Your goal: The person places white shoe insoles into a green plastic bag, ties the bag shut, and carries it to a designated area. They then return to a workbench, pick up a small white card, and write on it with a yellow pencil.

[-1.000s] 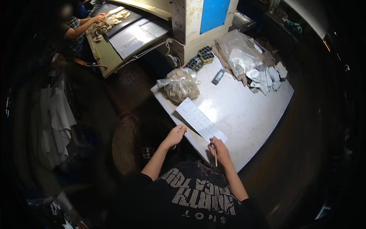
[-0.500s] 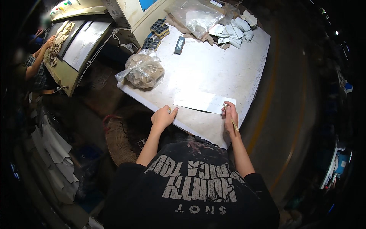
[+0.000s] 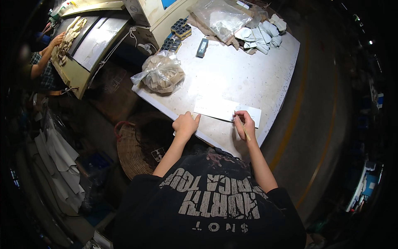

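Note:
A white sheet of paper (image 3: 213, 108) lies along the near side of the white tabletop (image 3: 215, 79). My right hand (image 3: 245, 124) rests over its right part, fingers closed round a thin tan stick (image 3: 246, 132) whose back end slants down toward the wrist. The tip of the stick is hidden by the fingers. At the table's near left edge is my left hand (image 3: 186, 125), its fingers curled and the thumb against the edge, just left of the sheet. A small pale bit shows under that fist; what it is I cannot make out.
A clear bag of tan pieces (image 3: 163, 76), black-and-yellow trays (image 3: 181, 30) and a dark grey box (image 3: 202, 48) stand at the left. White cloth pieces (image 3: 261, 36) and a plastic bag (image 3: 222, 20) lie at the back. Below left sits a wicker basket (image 3: 129, 151). A co-worker's hand (image 3: 57, 40) works farther left.
My right hand has moved left over the sheet with the stick. My left hand has turned over, knuckles up, at the table edge. The whole view has shifted slightly.

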Motion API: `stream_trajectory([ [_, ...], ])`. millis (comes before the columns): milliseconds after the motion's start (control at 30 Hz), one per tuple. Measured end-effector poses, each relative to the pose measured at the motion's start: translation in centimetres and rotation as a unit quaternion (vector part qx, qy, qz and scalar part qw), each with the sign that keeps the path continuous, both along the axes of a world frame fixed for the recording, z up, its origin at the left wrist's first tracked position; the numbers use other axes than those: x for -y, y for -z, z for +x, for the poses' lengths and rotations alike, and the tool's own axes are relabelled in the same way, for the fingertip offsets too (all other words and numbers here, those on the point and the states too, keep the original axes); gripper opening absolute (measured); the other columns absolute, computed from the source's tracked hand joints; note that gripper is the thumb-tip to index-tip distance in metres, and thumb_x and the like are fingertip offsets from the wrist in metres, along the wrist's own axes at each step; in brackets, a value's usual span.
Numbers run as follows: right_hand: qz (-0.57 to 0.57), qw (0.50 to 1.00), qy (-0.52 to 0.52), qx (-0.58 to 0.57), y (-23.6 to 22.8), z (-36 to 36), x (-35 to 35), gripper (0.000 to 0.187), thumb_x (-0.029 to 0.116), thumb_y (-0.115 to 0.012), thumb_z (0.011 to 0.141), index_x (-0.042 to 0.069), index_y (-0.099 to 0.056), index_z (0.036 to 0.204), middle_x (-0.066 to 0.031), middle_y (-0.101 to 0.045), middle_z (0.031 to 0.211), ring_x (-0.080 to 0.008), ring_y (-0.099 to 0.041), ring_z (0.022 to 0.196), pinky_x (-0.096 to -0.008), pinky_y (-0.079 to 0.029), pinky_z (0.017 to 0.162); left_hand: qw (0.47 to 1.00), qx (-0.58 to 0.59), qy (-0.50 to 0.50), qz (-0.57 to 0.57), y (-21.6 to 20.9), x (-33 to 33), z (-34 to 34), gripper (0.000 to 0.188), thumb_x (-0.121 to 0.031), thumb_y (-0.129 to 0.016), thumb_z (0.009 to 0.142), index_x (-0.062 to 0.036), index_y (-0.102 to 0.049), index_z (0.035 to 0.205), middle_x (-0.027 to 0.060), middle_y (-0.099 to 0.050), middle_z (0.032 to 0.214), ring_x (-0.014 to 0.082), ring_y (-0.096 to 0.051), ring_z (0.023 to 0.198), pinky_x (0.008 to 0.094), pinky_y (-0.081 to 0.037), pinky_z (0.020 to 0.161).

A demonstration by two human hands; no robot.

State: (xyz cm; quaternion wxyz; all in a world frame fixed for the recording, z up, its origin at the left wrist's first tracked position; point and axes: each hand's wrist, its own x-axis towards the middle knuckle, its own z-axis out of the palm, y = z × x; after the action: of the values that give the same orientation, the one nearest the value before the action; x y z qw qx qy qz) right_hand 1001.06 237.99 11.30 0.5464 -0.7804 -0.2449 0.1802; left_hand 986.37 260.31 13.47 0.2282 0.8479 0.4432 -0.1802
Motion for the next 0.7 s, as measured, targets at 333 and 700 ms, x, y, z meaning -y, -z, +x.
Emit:
stream_trajectory([
  [333,0.000,0.998,0.036,-0.058,0.7,-0.4,0.2,0.015,0.009,-0.060,0.095,0.002,-0.059,0.108,-0.0103,-0.074,0.095,-0.0155,-0.069,0.087,-0.0290,-0.055,0.079,0.999,-0.017,-0.021,-0.022,-0.5,-0.2,-0.6,0.062,-0.062,-0.054,0.093,-0.0064,-0.074,0.112,0.0209,-0.075,0.104,0.0378,-0.071,0.101,0.0475,-0.056,0.085],
  [700,-0.074,0.997,0.011,-0.018,0.2,-0.3,-4.3,0.015,0.015,-0.064,0.092,0.002,-0.060,0.099,-0.0067,-0.069,0.080,-0.0121,-0.060,0.070,-0.0292,-0.050,0.065,1.000,-0.006,-0.002,0.011,-0.2,0.3,-0.2,0.059,-0.060,-0.057,0.093,-0.0049,-0.075,0.105,0.0226,-0.074,0.100,0.0389,-0.073,0.096,0.0487,-0.057,0.077],
])
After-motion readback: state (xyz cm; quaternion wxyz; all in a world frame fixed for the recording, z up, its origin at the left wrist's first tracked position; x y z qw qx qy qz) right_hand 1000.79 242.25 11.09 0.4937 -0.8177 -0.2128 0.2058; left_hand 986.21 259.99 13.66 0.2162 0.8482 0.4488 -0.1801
